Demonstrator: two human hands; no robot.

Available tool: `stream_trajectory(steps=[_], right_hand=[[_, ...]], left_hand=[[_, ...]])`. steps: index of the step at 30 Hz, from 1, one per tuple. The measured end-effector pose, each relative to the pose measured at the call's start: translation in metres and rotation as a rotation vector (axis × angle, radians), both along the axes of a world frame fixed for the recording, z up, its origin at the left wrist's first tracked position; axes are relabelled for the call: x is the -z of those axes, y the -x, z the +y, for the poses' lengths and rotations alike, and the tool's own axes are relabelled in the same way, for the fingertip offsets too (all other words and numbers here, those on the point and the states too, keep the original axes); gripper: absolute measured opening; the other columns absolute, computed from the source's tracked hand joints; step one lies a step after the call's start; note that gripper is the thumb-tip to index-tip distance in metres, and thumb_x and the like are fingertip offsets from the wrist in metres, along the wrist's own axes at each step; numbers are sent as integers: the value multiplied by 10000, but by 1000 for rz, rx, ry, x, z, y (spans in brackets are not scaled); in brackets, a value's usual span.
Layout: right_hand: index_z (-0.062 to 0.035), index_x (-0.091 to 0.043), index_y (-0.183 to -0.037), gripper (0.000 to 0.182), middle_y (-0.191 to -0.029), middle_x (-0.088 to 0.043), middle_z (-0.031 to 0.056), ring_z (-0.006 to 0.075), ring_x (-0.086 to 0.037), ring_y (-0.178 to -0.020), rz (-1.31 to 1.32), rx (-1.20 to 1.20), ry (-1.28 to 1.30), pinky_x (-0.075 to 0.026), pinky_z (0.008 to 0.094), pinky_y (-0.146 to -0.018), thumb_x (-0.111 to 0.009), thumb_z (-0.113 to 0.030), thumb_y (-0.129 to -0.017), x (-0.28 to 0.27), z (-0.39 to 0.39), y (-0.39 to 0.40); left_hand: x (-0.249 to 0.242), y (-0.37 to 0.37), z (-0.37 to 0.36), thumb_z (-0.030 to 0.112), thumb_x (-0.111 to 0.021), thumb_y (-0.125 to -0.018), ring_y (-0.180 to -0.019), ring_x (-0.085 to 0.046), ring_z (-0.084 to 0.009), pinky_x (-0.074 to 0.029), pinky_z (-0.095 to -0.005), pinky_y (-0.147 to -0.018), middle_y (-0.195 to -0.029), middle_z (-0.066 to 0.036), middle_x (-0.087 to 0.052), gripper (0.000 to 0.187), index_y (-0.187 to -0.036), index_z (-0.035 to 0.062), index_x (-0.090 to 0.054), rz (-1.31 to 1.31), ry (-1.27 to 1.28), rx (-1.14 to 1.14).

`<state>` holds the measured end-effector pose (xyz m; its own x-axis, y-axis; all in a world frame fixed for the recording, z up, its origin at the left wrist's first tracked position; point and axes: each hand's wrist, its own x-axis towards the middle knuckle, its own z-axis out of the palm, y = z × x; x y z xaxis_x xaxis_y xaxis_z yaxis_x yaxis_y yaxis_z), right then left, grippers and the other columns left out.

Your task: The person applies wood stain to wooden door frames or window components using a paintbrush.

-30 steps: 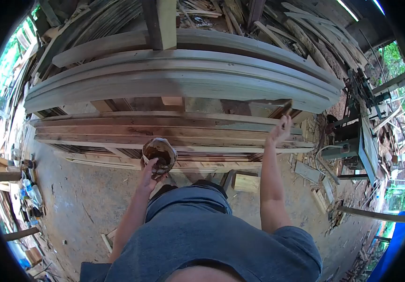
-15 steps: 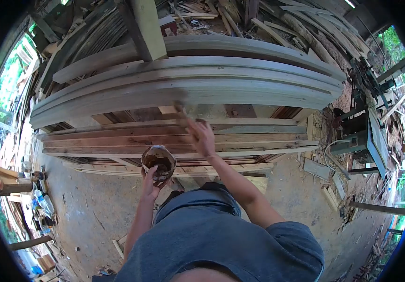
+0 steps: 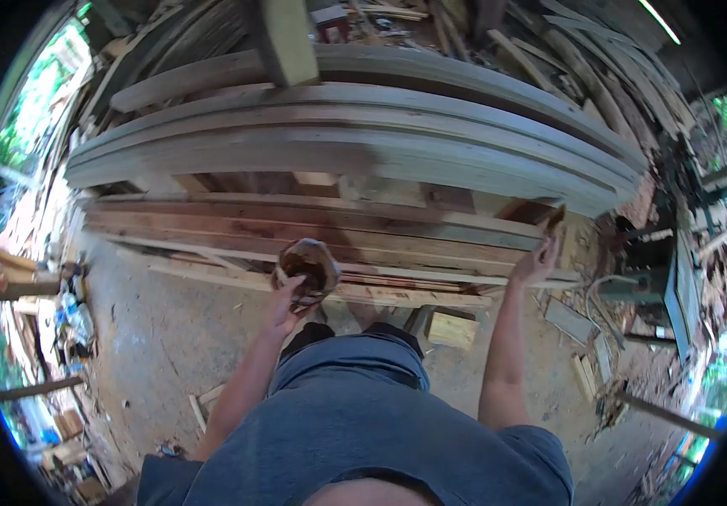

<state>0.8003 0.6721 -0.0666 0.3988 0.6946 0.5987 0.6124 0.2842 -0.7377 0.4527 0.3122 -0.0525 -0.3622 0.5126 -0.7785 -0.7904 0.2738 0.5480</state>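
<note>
My left hand (image 3: 284, 307) is wrapped round a rough-edged cup (image 3: 326, 263) with dark brown liquid inside, its thumb over the rim. It holds the cup in front of the near boards. Far to the right, my right hand (image 3: 537, 261) grips a brush (image 3: 555, 221), bristles pointing up and away from me. The brush is at the right end of a long board (image 3: 490, 234), which looks grey there and reddish brown along its left part (image 3: 203, 226).
Long pale beams (image 3: 481, 156) lie behind the near boards, with a wooden post (image 3: 289, 51) rising at the back. A short wood block (image 3: 453, 329) rests on the floor by my feet. Offcuts (image 3: 567, 320) and a machine (image 3: 646, 291) stand to the right.
My right hand has swung with the brush from the middle of the boards to their right end. My left hand still holds the cup, and the view has shifted slightly.
</note>
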Motion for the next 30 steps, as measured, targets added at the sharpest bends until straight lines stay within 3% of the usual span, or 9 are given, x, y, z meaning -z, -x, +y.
stream_trajectory(steps=[2, 4, 9, 18, 21, 23, 25, 29, 30], right_hand=[[8, -638, -1127, 272, -1074, -668, 139, 270, -599, -951, 46, 8, 201, -454, 364, -835, -561, -172, -937, -18, -4, 23], [-6, -637, -1134, 268, -1077, -667, 133, 275, -595, -948, -9, -78, 138, -450, 365, -841, -571, -168, -931, -18, -21, 64], [-56, -632, -1159, 286, -1116, -654, 121, 279, -562, -995, 19, -415, 91, -429, 414, -861, -621, -123, -881, -23, -101, 174], [-126, -629, -1173, 308, -1054, -662, 94, 318, -553, -1041, -149, -1110, 146, -418, 416, -931, -617, -135, -866, -41, -195, 337], [-106, -638, -1157, 276, -980, -669, 52, 250, -582, -918, -207, -1039, 159, -429, 367, -901, -597, -134, -886, -41, -189, 341], [-107, -635, -1170, 280, -960, -662, 73, 196, -580, -884, -168, -793, 85, -451, 315, -863, -591, -117, -894, -44, -180, 322], [-83, -625, -1174, 291, -1076, -663, 105, 280, -594, -980, 86, -680, 158, -427, 386, -921, -597, -108, -885, -36, -169, 288], [-24, -626, -1153, 271, -1083, -662, 143, 285, -619, -877, 372, -258, 56, -470, 366, -819, -599, -118, -900, -37, -150, 229], [-24, -626, -1153, 271, -1083, -662, 143, 285, -619, -877, 369, -263, 49, -470, 366, -819, -599, -118, -900, -38, -146, 227]], left_hand=[[-12, -14, 8, 294, -691, -791, -1140, -502, -278, -496, -480, -868, -1252, -104, -469, 597, -1299, 209, -389, 20, 18, -23], [-43, -32, 22, 247, -703, -782, -1135, -494, -311, -505, -508, -836, -1269, -108, -429, 666, -1323, 294, -318, 85, 64, -129], [-38, -26, 10, 226, -709, -777, -1125, -485, -323, -513, -506, -815, -1277, -111, -392, 708, -1325, 349, -277, 37, -1, -97], [-32, 67, -52, 246, -691, -795, -1041, -565, -287, -527, -464, -754, -1260, -109, -462, 775, -1366, 342, -175, 64, -42, -50], [-22, 103, -91, 239, -687, -795, -1072, -549, -297, -513, -491, -787, -1279, -125, -444, 824, -1400, 332, -135, 83, -46, -61], [-2, 129, -115, 244, -692, -797, -1153, -484, -322, -502, -501, -856, -1320, -129, -393, 718, -1328, 335, -216, -27, -3, 13], [-20, 137, -123, 257, -694, -794, -1146, -487, -323, -497, -504, -847, -1314, -121, -400, 713, -1322, 337, -222, 30, 39, 11], [-20, 158, -141, 265, -690, -797, -1143, -488, -327, -490, -509, -843, -1305, -123, -407, 705, -1319, 335, -221, 66, 66, 44], [-19, 162, -142, 256, -686, -801, -1137, -493, -329, -489, -507, -844, -1305, -123, -412, 700, -1319, 335, -222, 67, 62, 41]])
